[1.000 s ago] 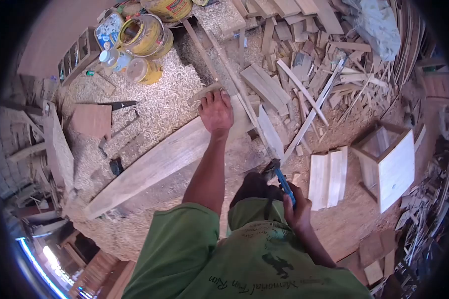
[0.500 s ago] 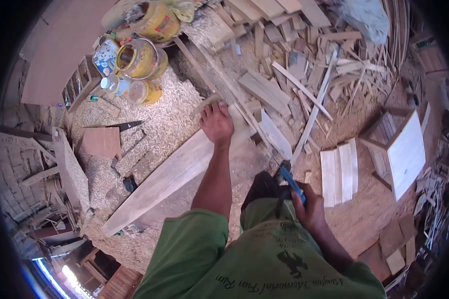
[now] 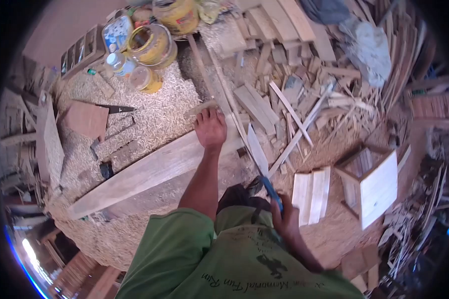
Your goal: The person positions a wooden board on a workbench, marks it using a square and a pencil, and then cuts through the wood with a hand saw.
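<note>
near twelve o'clock from the middle of the view, the left hand (image 3: 211, 130) rests on a long board (image 3: 134, 174), fingers laid on the wood and slightly apart; the board tapers away toward eight o'clock. the right hand (image 3: 287, 219), between four and five o'clock, has its fingers clamped around a blue handle (image 3: 271, 191), whose front end points toward eleven. pale slats (image 3: 311, 195) lie near that hand toward one o'clock, and yellow tubs (image 3: 157, 56) stand at eleven.
</note>
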### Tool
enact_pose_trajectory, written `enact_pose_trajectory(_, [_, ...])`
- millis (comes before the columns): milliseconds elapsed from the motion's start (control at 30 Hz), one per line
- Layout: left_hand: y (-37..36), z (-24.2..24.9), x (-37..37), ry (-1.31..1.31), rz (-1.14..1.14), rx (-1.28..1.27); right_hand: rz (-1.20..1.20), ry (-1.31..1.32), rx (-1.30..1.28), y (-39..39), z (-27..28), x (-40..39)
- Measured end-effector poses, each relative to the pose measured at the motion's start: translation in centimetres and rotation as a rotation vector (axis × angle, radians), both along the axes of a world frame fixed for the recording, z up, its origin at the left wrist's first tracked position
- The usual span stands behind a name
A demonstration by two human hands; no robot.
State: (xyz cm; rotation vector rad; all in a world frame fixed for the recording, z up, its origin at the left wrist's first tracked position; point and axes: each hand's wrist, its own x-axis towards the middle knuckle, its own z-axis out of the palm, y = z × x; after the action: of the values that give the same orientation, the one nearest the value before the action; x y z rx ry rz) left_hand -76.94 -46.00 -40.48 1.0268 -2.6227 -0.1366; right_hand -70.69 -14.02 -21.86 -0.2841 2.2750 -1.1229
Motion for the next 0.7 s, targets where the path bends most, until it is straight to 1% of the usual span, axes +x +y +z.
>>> enact_pose_trajectory(33, [-0.1,0.3,-0.2,0.02,0.007,-0.013,0.009,0.023,0.015,0.5,0.2,0.1])
enact_pose_trajectory(67, [-0.1,0.1,-0.1,-0.016,0.017,-0.002,0.047,0.056,0.074,-1.1,-0.4,-1.0])
enact_pose_trajectory(133, [-0.9,-0.3,-0.5,0.018,0.013,-0.02,0.113,0.133,0.182,-6.6,-4.4,-4.2])
enact_pose_trajectory(167, [-0.4,-0.3,-0.2,0.025,0.012,-0.015,0.081,0.158,0.078,-9.4,-9.6,-6.0])
enact_pose_trajectory(200, [-0.3,-0.1,-0.1,0.019,0.011,0.0,0.096,0.208,-0.001,-12.9,-12.0,-8.0])
enact_pose_trajectory(233, [-0.5,0.0,-0.1,0.013,0.009,0.017,0.078,0.17,0.061,-16.2,-11.4,-9.4])
enact_pose_trajectory(300, [-0.4,0.0,0.0,0.014,0.003,0.072,0.095,0.202,0.017,-17.4,-10.1,-11.0])
enact_pose_trajectory(333, [0.1,0.0,0.9,0.001,-0.012,0.12,0.097,0.19,0.021,-15.9,-9.0,-9.8])
enact_pose_trajectory(367, [-0.4,0.1,0.5,0.015,-0.027,0.14,0.084,0.154,0.043,-12.7,-6.6,-7.9])
enact_pose_trajectory(400, [-0.2,0.5,0.2,0.019,-0.009,0.044,0.075,0.14,0.036,-9.4,-4.0,-6.3])
enact_pose_trajectory(467, [0.0,0.5,0.2,-0.005,0.02,0.048,0.056,-0.04,0.08,-4.1,2.3,-3.3])
enact_pose_trajectory(533, [-0.2,0.3,-0.3,-0.068,0.041,0.079,0.059,0.054,0.021,-1.9,3.1,-1.4])
enact_pose_trajectory(567, [-0.2,0.2,-0.4,-0.066,0.038,0.077,0.069,0.069,0.077,-3.1,1.7,-2.0])
enact_pose_trajectory(633, [-0.3,0.1,-0.2,-0.058,0.039,0.066,0.094,0.103,0.183,-7.8,-4.5,-5.0])
enact_pose_trajectory(700, [-0.2,0.5,0.2,-0.065,0.03,0.112,0.077,0.252,0.034,-14.8,-12.4,-9.0])
